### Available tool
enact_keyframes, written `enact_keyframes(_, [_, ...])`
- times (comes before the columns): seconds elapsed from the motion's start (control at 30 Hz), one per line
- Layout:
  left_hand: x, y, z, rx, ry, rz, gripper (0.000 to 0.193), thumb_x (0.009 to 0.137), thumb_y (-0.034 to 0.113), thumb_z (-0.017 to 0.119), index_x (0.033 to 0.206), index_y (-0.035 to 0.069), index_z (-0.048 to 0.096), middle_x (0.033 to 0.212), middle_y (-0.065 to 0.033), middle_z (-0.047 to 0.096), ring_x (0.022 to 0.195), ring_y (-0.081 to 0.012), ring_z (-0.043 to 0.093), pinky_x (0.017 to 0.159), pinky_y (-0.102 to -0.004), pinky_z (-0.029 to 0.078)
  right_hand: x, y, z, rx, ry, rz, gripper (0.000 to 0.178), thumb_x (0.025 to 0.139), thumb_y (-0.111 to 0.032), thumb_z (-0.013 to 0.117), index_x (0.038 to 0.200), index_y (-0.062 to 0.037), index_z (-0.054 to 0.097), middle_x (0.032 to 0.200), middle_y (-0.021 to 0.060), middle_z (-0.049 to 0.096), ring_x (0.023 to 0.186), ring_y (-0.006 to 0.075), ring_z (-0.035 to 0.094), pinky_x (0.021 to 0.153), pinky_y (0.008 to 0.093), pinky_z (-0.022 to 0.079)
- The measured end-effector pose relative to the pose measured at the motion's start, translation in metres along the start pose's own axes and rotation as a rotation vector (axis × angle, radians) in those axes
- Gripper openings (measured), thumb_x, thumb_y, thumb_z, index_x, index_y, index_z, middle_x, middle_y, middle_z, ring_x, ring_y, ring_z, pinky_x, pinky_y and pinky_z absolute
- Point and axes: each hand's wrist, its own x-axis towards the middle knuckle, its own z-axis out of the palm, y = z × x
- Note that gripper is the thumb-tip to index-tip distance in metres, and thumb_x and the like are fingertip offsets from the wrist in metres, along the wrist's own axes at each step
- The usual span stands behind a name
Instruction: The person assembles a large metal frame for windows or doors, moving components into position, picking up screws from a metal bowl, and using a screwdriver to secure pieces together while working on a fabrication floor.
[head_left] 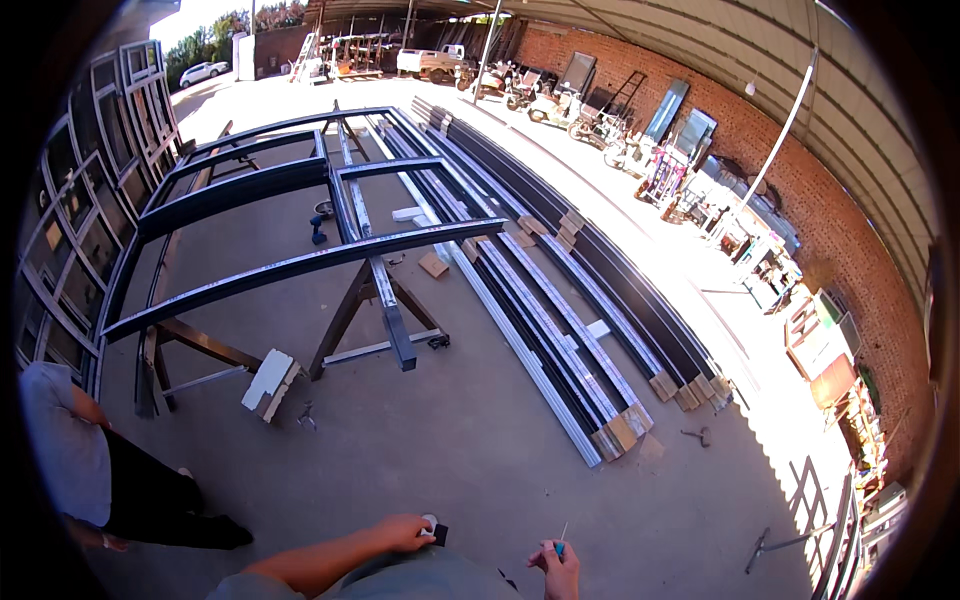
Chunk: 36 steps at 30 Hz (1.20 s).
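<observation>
Down low, our left hand point(405, 531) curled shut around a small white and black thing point(434, 529), and our right hand point(560, 568) pinched a thin blue-handled tool point(562, 541) upright, near the big dark metal frame point(290, 215) on wooden trestles point(352, 305).

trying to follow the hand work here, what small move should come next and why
Probably bring the right hand with its thin blue-handled tool across to the small white and black piece in the left hand: both are raised side by side, tool tip up, not yet touching.
</observation>
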Motion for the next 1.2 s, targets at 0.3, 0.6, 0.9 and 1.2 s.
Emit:
enact_keyframes(0.3, [0.164,0.061,-0.209,-0.175,0.309,0.04,0.041,0.101,0.042,0.058,0.123,0.009,0.069,0.103,-0.0128,0.07,0.096,-0.0319,0.066,0.083,-0.0442,0.053,0.194,-0.043,-0.056,-0.113,0.07,0.07,0.029,0.103,-0.031,0.061,0.104,-0.0026,0.063,0.081,0.0085,0.067,0.079,0.019,0.067,0.072,0.0358,0.055])
enact_keyframes(0.6, [0.223,0.016,-0.205,-0.259,0.282,-0.416,0.035,0.101,0.041,0.055,0.121,0.019,0.073,0.111,-0.0129,0.071,0.105,-0.0346,0.066,0.09,-0.0469,0.053,0.463,-0.166,0.021,-0.385,-0.421,-0.051,0.025,0.102,-0.027,0.061,0.108,-0.003,0.065,0.083,0.0092,0.069,0.076,0.0183,0.066,0.071,0.0329,0.054])
enact_keyframes(0.9, [0.328,0.038,-0.273,-0.394,0.386,-0.31,0.035,0.102,0.041,0.053,0.12,0.019,0.074,0.111,-0.0161,0.068,0.109,-0.0367,0.064,0.095,-0.0483,0.051,0.631,-0.298,0.101,-0.422,-0.562,-0.103,0.019,0.102,-0.018,0.06,0.103,0.0006,0.064,0.076,0.0087,0.069,0.07,0.0155,0.066,0.069,0.0305,0.053])
enact_keyframes(1.2, [0.464,0.01,-0.511,-0.23,0.36,-0.213,0.034,0.105,0.035,0.048,0.118,0.013,0.071,0.115,-0.0167,0.067,0.111,-0.0394,0.062,0.094,-0.0495,0.05,0.725,-0.345,0.162,-0.504,-0.491,-0.158,0.023,0.103,-0.025,0.062,0.115,-0.0059,0.067,0.088,0.006,0.071,0.082,0.0147,0.065,0.076,0.0309,0.051])
